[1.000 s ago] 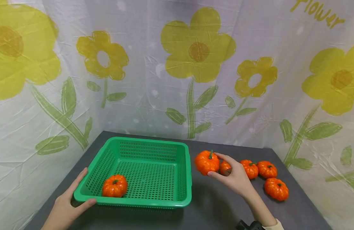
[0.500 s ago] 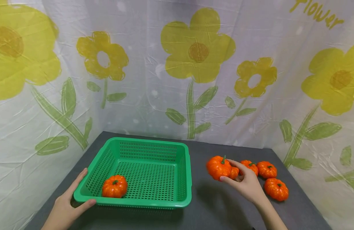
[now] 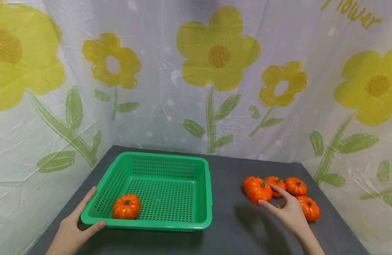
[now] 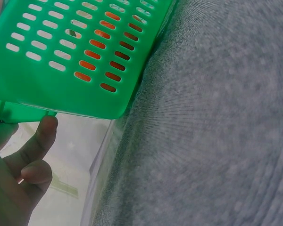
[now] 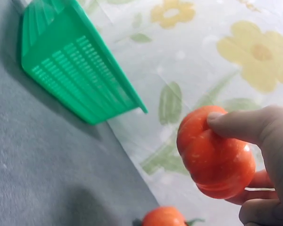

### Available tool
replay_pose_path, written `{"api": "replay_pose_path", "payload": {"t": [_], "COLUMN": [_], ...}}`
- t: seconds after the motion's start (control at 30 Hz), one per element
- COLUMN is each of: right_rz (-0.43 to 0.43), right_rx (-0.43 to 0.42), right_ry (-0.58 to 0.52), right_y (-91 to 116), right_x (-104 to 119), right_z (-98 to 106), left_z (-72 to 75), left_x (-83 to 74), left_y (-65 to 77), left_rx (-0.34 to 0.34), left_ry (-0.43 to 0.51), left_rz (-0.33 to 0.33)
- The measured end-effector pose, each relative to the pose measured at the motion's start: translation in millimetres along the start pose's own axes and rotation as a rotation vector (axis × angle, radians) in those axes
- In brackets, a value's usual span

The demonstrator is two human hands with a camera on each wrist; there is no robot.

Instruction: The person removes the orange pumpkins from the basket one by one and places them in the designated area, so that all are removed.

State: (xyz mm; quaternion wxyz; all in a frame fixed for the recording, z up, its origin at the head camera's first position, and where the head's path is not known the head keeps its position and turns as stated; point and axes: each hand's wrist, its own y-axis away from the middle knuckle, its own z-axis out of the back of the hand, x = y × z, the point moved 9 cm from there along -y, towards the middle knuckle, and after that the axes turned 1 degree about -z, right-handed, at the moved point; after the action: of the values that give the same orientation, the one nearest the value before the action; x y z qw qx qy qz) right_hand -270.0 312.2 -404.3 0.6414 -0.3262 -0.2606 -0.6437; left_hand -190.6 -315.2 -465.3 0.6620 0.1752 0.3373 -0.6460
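Note:
My left hand (image 3: 71,226) grips the near left corner of a green plastic basket (image 3: 157,224), thumb on the front rim and fingers along the left side. In the left wrist view, fingertips (image 4: 48,125) touch the underside of the rim. A small orange pumpkin (image 3: 126,206) sits in the basket's near left part. My right hand (image 3: 289,212) pinches another orange pumpkin (image 3: 258,191) between thumb and fingers, held above the table with its green stem tilted right. The right wrist view shows this pumpkin (image 5: 214,160) against the curtain.
Several more pumpkins lie at the table's right side, among them a far one (image 3: 295,186) and a nearer one (image 3: 310,209) partly behind my right hand. The dark grey table (image 3: 224,212) meets a flower-print curtain (image 3: 157,88) at its back and sides.
My right hand has carried its pumpkin rightward and slightly down, away from the basket and in front of the other pumpkins. The left hand and basket have stayed in place.

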Motion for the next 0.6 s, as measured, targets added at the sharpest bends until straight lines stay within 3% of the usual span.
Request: {"api": "replay_pose_path", "payload": {"t": [0.37, 0.6], "right_rz": [-0.183, -0.196], "right_rx": [-0.119, -0.195], "right_ry": [0.158, 0.177], "right_y": [11.9, 21.1], "right_x": [-45.0, -62.5], "right_z": [27.8, 31.3], "left_z": [-1.4, -1.0], "left_x": [-1.7, -1.6], "left_y": [-1.5, -2.1], "left_rx": [0.032, 0.027], "left_ry": [0.01, -0.006], "left_rz": [0.031, 0.026]}}
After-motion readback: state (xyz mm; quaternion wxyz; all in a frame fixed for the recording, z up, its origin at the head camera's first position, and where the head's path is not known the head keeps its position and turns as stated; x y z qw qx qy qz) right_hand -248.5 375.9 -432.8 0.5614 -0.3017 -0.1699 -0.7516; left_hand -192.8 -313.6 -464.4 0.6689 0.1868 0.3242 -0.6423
